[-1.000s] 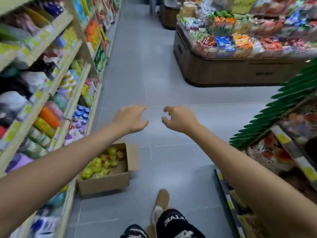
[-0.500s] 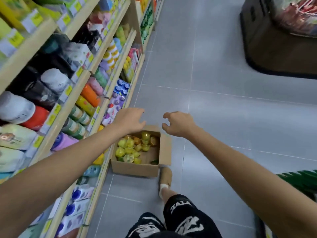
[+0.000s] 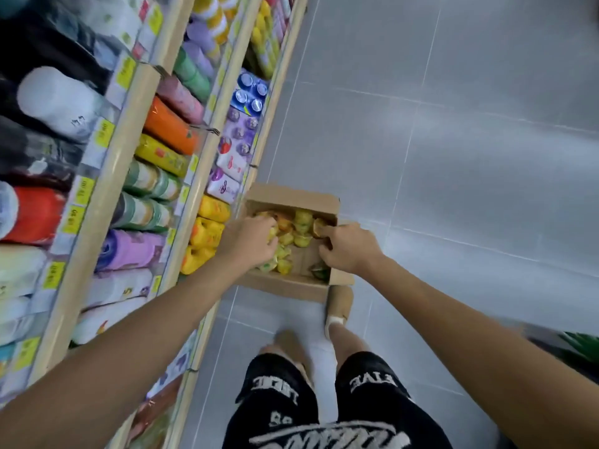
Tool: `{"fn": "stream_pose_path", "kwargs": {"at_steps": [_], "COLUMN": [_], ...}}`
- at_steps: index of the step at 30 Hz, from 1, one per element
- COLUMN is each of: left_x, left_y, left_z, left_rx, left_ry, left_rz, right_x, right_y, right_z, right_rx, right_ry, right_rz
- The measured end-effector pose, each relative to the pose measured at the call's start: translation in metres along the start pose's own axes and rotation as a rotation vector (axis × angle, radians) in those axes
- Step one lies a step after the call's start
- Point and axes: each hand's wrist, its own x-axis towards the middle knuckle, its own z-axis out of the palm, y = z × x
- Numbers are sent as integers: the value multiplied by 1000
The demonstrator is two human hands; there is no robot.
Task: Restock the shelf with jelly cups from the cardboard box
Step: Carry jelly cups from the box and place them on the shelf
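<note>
My left hand (image 3: pixel 248 243), right hand (image 3: pixel 348 249) curled among jelly cups (image 3: pixel 303 220), grip unclear; overfull grab could spill cups toward 3 o'clock.

1. The cardboard box (image 3: pixel 291 284) is showing plain brown card, matt and slightly rough, with raw cut edges on its flaps.
2. The jelly cups (image 3: pixel 303 218) are looking like clear plastic, glossy and catching the light.
3. The shelf (image 3: pixel 111 186) is showing pale wood-look edges, smooth with a soft sheen.
4. The price labels (image 3: pixel 103 132) are looking like matt yellow paper.
5. The packets (image 3: pixel 168 128) are gleaming in thin, glossy plastic wrap.
6. The floor tiles (image 3: pixel 453 157) are reflecting light: grey, smooth, half-glossy.
7. The shorts (image 3: pixel 285 403) are looking like matt black cloth with white print.
8. The sock (image 3: pixel 321 361) is looking like white cloth, and the shoe (image 3: pixel 340 299) is showing a tan, matt surface.
</note>
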Motion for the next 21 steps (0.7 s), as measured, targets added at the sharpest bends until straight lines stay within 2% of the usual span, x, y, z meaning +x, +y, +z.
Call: {"fn": "stream_pose_path", "kwargs": {"at_steps": [7,11,21], "left_x": [49,92,209], "left_y": [-42,-65,-109], "left_z": [116,191,369], "left_rx": [-80,-163,-13], "left_ry": [-160,-243,-350], "left_rz": [-50,-21,90], "right_x": [66,112,261], "right_y": [6,8,33], "right_z": [102,166,326], "right_rx": [89,120,279], "right_ry": [-123,-134,-109], "right_rz": [79,161,426]}}
